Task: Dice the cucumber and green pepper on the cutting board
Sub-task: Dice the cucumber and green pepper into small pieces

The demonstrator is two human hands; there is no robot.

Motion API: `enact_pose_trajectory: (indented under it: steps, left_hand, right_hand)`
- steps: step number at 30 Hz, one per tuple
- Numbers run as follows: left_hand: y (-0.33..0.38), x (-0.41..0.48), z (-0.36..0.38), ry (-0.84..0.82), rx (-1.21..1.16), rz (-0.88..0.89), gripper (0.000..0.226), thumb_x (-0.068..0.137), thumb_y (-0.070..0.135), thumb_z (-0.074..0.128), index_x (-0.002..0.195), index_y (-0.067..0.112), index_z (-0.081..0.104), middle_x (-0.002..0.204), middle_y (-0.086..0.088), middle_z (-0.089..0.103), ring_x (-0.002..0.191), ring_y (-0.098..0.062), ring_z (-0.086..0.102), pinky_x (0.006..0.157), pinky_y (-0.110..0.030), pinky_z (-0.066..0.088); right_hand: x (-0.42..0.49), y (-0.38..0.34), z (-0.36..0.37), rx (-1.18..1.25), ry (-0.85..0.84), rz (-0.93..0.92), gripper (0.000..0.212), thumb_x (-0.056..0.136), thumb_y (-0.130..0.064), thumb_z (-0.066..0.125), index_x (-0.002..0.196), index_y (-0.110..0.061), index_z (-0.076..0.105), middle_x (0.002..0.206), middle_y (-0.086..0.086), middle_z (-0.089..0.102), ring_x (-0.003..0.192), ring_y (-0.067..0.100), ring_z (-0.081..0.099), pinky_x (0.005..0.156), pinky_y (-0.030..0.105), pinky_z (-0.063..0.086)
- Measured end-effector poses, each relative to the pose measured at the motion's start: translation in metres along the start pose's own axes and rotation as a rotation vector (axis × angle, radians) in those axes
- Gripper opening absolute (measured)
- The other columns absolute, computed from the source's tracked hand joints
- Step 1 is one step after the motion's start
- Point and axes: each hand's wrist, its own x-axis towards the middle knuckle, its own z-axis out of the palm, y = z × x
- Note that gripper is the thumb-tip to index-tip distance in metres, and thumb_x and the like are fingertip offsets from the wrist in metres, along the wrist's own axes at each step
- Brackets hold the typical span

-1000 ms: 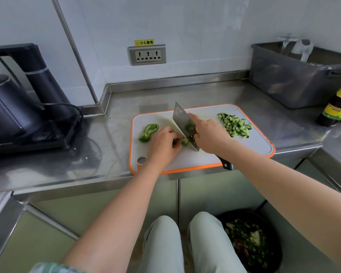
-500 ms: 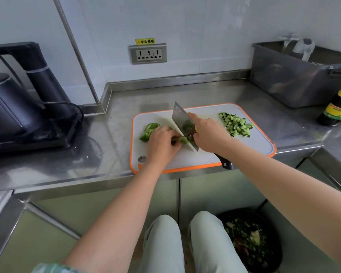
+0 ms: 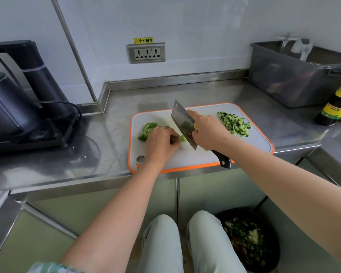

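- The green pepper (image 3: 148, 131) pieces are lying just left of the left hand, with one strip running under its fingers.
- The left hand (image 3: 160, 143) is curling its fingers onto that strip, pinning it to the cutting board (image 3: 254, 142).
- The cleaver (image 3: 182, 123) is standing just right of the left fingertips, its tip raised.
- The right hand (image 3: 209, 133) is gripping the cleaver, its index finger lying along the spine.
- The diced cucumber (image 3: 234, 124) is sitting in a pile right of the right hand, on the board, which is resting on the table (image 3: 110, 123).
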Motion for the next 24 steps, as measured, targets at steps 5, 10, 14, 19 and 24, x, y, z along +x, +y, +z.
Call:
enact_pose_trajectory:
  steps: [5,10,14,19,24]
  left_hand:
    - [0.001,-0.001,-0.001,0.003,-0.018,0.005,0.007,0.077,0.02,0.07,0.079,0.017,0.076,0.077,-0.003,0.069,0.079,-0.025,0.056,0.065,-0.024,0.027]
    - [0.0,-0.001,-0.001,0.006,-0.016,0.023,0.007,0.077,0.019,0.07,0.078,0.018,0.077,0.074,-0.002,0.069,0.074,-0.027,0.057,0.063,-0.026,0.026]
    - [0.0,0.0,-0.001,-0.011,-0.027,0.046,0.008,0.078,0.019,0.07,0.081,0.02,0.077,0.076,-0.002,0.069,0.076,-0.026,0.058,0.064,-0.027,0.032]
    - [-0.003,0.0,0.004,-0.063,-0.067,0.058,0.008,0.079,0.023,0.069,0.083,0.024,0.076,0.079,0.001,0.069,0.079,-0.022,0.058,0.069,-0.034,0.046]
    - [-0.005,0.002,0.003,-0.08,-0.065,0.052,0.008,0.077,0.025,0.071,0.083,0.026,0.075,0.078,0.003,0.069,0.076,-0.021,0.061,0.068,-0.034,0.048]
  right_hand:
    - [0.001,-0.004,0.004,0.004,-0.04,0.026,0.074,0.083,-0.003,0.045,0.15,-0.024,0.02,0.086,0.012,0.05,0.068,0.027,0.049,0.061,0.032,0.043]
    - [0.002,-0.009,0.002,-0.011,-0.08,0.067,0.078,0.078,0.004,0.046,0.148,-0.022,0.022,0.085,0.01,0.048,0.061,0.027,0.053,0.054,0.033,0.049]
    - [0.002,-0.009,-0.005,-0.047,-0.11,0.071,0.068,0.079,0.005,0.044,0.142,-0.015,0.03,0.09,0.013,0.052,0.051,0.025,0.054,0.056,0.036,0.054]
    - [-0.003,-0.005,-0.012,-0.036,-0.14,0.056,0.062,0.08,0.006,0.04,0.139,-0.012,0.034,0.098,0.02,0.06,0.046,0.025,0.057,0.055,0.038,0.056]
    - [-0.002,-0.01,0.008,-0.112,-0.078,0.061,0.076,0.084,0.0,0.045,0.151,-0.021,0.015,0.095,0.013,0.054,0.074,0.03,0.053,0.061,0.034,0.042]
